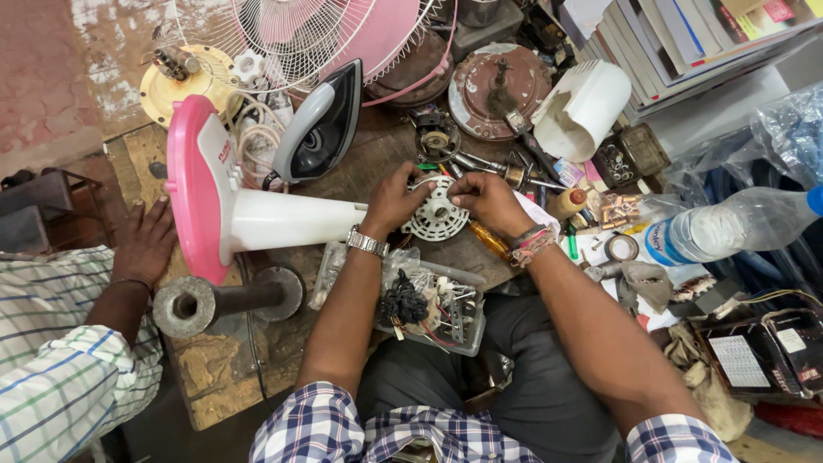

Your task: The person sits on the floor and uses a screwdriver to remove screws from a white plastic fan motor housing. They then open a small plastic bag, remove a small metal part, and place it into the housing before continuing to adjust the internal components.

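Pink fan base [201,184] left; tools [514,167] behind; parts tray [450,313] near.

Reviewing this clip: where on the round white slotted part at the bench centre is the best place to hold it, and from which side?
Probably by the outer rim, from the two sides. The white slotted disc lies roughly flat facing up, and the left hand and right hand already pinch opposite edges. The rim is the thickest continuous part; the thin spokes and centre look less sturdy, and a wire crosses its upper edge.

- We see even, soft daylight and faint shadows.
- We find the centre sharp.
- We note wide-angle bending at the edges, and mild glare on the plastic bottle [729,225].
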